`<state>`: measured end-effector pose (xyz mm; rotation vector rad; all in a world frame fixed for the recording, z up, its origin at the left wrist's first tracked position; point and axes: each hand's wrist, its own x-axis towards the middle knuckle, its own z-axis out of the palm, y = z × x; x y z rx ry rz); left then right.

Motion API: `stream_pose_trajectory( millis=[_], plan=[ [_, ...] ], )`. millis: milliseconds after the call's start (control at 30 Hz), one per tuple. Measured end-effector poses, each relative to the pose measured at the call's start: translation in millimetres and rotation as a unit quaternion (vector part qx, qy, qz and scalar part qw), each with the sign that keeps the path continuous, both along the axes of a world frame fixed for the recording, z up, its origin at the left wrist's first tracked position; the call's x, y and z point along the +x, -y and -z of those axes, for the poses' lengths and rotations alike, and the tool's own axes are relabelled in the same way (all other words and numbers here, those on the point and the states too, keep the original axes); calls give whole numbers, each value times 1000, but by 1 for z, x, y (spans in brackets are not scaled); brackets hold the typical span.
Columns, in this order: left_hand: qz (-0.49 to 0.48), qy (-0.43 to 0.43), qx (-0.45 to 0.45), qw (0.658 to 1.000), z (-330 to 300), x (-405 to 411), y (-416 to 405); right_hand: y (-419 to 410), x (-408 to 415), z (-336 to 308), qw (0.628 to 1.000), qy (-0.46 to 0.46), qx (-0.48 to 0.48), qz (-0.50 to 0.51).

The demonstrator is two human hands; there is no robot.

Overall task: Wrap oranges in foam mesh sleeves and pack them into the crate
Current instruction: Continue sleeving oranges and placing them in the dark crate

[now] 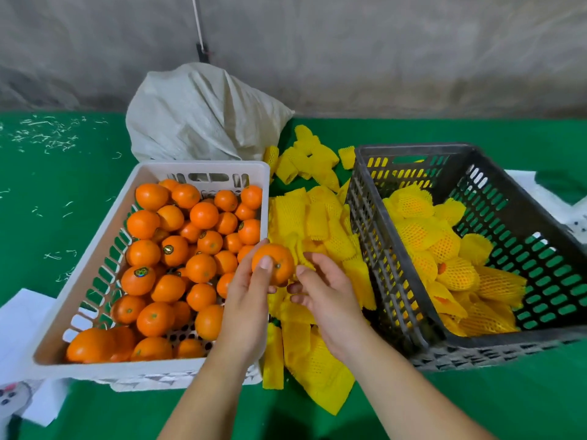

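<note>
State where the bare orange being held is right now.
In the head view, the orange sits in the left hand, centre frame, between the white crate of oranges and the loose yellow foam sleeves.

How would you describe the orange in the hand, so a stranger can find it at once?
Find the white crate of bare oranges on the green table. Just past its right edge, the left hand holds one orange above the yellow sleeves. It alone is lifted and gripped.
</note>
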<state>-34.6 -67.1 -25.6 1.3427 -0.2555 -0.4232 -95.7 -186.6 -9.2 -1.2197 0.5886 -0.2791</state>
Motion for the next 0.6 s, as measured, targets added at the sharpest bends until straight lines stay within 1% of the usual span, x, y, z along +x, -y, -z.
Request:
stream_pose_trajectory(
  millis=[67,133,200,300,367,467,533,600],
  plan=[
    [-7,11,-3,1000,5,-4,2,1,-7,-3,999,-37,-23,33],
    [-1,-5,-14,1000,3,-4,3,4,-14,-2,995,-63,-43,63],
    [28,-23,-45,998,4,-11,6,8,-18,-2,986,-77,-116,94],
    [95,-37,-78,992,7,-26,6,12,-21,-2,957,-72,-237,149],
    [145,-44,-62,987,10,-29,4,13,-23,0,941,-65,-297,148],
    [192,-71,-68,977,5,-27,1,14,-28,0,941,-53,-317,104],
    [185,-71,-81,977,2,-28,3,14,-32,-2,941,-36,-327,86],
    [158,-77,-93,980,1,-27,4,17,-35,-5,937,-19,-337,86]
  ],
)
